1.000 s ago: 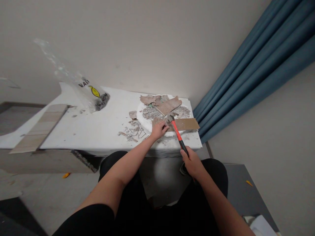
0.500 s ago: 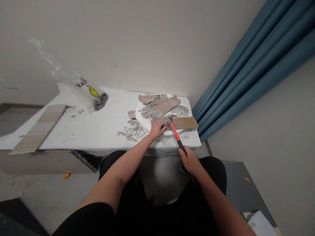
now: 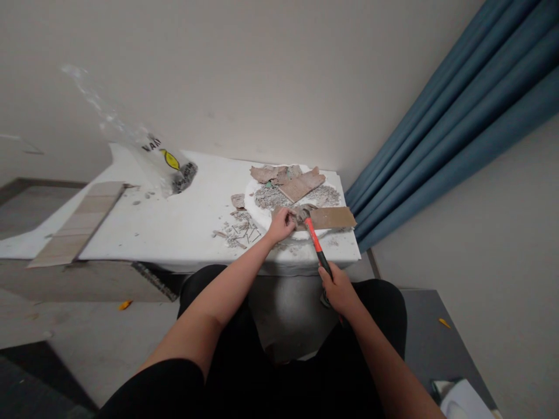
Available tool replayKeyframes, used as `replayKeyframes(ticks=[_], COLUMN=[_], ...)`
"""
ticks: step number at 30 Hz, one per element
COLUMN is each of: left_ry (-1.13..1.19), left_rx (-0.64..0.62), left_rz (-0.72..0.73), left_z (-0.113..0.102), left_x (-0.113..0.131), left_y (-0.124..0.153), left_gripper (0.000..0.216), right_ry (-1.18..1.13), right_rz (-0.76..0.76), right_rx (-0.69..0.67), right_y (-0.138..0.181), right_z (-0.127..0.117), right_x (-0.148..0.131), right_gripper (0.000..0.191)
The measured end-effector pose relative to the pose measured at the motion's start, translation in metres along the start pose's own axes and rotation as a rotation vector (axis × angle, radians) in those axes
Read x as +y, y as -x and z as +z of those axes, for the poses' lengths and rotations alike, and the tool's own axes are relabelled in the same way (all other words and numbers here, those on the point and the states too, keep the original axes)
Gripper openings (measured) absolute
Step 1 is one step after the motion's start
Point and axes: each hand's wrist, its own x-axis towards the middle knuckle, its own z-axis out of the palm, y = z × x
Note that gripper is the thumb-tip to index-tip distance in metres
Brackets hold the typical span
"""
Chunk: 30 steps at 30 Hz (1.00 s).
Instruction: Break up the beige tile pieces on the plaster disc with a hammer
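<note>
My right hand [image 3: 337, 286] is wrapped round the black grip of a claw hammer [image 3: 313, 235] with a red and black handle. The hammer's head rests at a brown board strip [image 3: 334, 218], close to the fingers of my left hand [image 3: 282, 226]. Those fingers are bent and closed at the strip's left end; what they pinch, if anything, is too small to make out. Beneath the strip is a round white dish [image 3: 257, 216] holding grey crumbled rubble [image 3: 268, 198]. Torn brown board pieces [image 3: 301, 185] lie across its far side.
Left of the dish, several nails [image 3: 250, 233] lie among grey crumbs on the white-covered table [image 3: 174, 233]. A clear plastic bag [image 3: 168, 166] with dark contents stands farther left, near a long board [image 3: 81, 221]. Blue curtains [image 3: 437, 116] hang at the right.
The camera view has shifted slightly, so the scene sits a little to the right. My left fingers have curled a bit at the strip; the hammer stays in nearly the same place.
</note>
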Motion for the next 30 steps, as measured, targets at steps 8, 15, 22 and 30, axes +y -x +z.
replayKeyframes(ticks=[8, 15, 22, 30], left_ry=[0.136, -0.037, -0.112, -0.115], left_rx=[0.011, -0.093, -0.089, -0.088], left_rz=[-0.052, 0.052, 0.064, 0.063], left_z=[0.0, -0.002, 0.001, 0.003], left_x=[-0.002, 0.003, 0.003, 0.0], left_y=[-0.002, -0.003, -0.001, 0.0], left_gripper=[0.035, 0.014, 0.012, 0.012], right_ry=[0.009, -0.026, -0.062, 0.039], right_rz=[-0.046, -0.029, -0.043, -0.017], right_rx=[0.047, 0.051, 0.092, 0.025], right_y=[-0.004, 0.004, 0.009, 0.001], right_z=[0.003, 0.009, -0.006, 0.002], right_x=[-0.003, 0.009, 0.002, -0.001], right_gripper=[0.028, 0.034, 0.035, 0.032])
